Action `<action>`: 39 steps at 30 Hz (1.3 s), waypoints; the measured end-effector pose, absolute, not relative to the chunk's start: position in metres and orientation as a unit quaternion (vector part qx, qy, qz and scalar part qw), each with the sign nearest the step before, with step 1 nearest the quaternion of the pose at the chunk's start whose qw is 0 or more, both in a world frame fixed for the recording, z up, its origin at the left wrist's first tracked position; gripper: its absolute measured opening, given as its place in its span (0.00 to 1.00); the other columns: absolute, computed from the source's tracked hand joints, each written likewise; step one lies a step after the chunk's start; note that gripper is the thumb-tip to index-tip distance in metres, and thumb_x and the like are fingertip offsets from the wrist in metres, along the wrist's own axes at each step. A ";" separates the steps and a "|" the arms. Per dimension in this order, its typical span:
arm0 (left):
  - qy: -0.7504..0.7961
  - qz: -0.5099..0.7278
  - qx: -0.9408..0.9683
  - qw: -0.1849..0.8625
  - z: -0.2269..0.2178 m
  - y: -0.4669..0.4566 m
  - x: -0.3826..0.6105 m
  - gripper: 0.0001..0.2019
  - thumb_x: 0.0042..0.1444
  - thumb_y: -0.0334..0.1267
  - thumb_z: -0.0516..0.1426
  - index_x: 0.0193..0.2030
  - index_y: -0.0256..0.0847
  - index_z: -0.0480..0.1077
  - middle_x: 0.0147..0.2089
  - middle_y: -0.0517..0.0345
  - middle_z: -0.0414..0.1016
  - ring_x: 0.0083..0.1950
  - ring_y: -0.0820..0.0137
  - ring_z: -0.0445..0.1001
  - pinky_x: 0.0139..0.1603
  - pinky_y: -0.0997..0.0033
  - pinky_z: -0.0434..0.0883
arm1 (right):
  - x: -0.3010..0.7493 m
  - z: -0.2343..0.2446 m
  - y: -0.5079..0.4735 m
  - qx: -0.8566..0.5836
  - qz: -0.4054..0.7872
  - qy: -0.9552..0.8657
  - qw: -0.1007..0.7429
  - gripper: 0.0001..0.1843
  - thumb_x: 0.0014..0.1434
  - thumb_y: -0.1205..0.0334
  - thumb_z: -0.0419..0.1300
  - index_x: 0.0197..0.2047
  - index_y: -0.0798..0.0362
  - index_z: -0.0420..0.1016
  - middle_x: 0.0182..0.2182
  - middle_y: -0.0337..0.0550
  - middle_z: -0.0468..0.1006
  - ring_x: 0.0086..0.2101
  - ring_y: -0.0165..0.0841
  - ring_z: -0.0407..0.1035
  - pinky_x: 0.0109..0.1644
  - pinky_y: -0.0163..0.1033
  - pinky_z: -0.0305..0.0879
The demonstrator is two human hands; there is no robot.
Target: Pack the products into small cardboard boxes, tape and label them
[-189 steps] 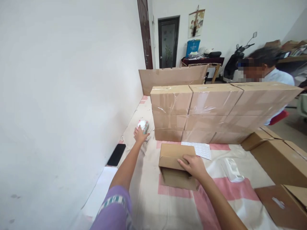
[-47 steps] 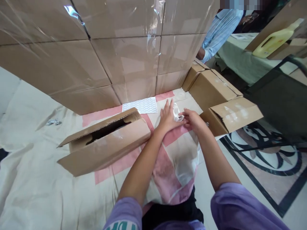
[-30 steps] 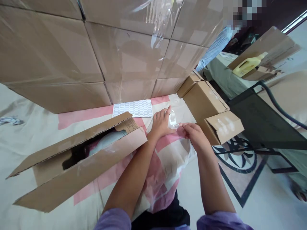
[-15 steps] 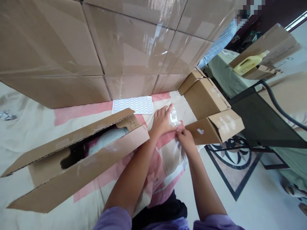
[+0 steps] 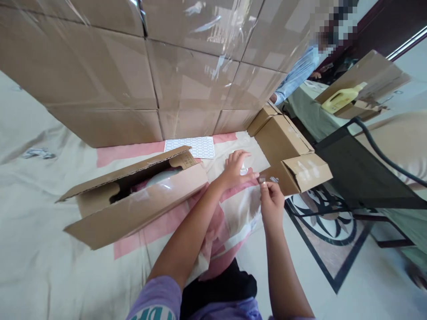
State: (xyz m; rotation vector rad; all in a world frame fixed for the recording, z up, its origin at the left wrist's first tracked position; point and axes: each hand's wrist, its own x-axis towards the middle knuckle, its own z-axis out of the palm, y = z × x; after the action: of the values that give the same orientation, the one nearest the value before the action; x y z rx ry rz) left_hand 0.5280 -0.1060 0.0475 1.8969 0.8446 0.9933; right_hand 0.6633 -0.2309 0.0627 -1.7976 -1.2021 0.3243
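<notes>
- Bit of clear tape has just been brought away from the white dispenser, pinched in the right hand; looks torn off.
- Dispenser's framed by the left hand, fingers spread; contact can't be told.
- Left of that hand, something pale and rounded is contained in the open box.

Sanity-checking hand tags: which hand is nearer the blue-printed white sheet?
Left. The left hand is just right of the white sheet, apart from it, at the white dispenser; the right hand is farther right and nearer the wearer, pinching a small strip.
</notes>
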 end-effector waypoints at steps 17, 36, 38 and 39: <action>0.459 0.612 0.643 0.049 0.149 -0.289 0.326 0.08 0.65 0.36 0.61 0.47 0.50 0.82 0.49 0.56 0.75 0.51 0.67 0.73 0.50 0.63 0.69 | 0.522 0.117 -0.203 -0.416 0.101 -0.760 0.488 0.28 0.66 0.52 0.59 0.67 0.47 0.61 0.66 0.54 0.65 0.65 0.49 0.60 0.65 0.60 0.62; 0.576 0.385 0.611 0.383 0.171 -0.219 0.267 0.30 0.61 0.43 0.61 0.69 0.45 0.59 0.35 0.61 0.79 0.43 0.65 0.80 0.48 0.62 0.73 | 0.479 0.121 -0.158 -0.380 0.136 -0.844 0.353 0.38 0.69 0.55 0.54 0.77 0.49 0.45 0.54 0.44 0.81 0.54 0.44 0.73 0.53 0.49 0.71; 0.596 0.353 0.608 0.388 0.174 -0.214 0.263 0.31 0.60 0.44 0.62 0.68 0.45 0.60 0.36 0.60 0.79 0.43 0.65 0.79 0.47 0.63 0.72 | 0.479 0.121 -0.158 -0.383 0.139 -0.842 0.355 0.37 0.69 0.55 0.53 0.77 0.49 0.46 0.54 0.43 0.81 0.55 0.44 0.73 0.53 0.49 0.71; 0.607 0.332 0.606 0.393 0.175 -0.212 0.262 0.31 0.58 0.45 0.63 0.67 0.45 0.62 0.35 0.61 0.78 0.43 0.65 0.79 0.46 0.63 0.72 | 0.479 0.121 -0.159 -0.383 0.143 -0.840 0.356 0.37 0.69 0.55 0.53 0.77 0.49 0.46 0.54 0.43 0.81 0.55 0.44 0.73 0.54 0.49 0.71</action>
State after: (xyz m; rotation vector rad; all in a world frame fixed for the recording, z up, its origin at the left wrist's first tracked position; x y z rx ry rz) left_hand 0.2620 -0.2119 0.1751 1.5388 1.5396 0.8438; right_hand 0.4794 -0.1585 0.1210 -0.9885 -2.1708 0.3699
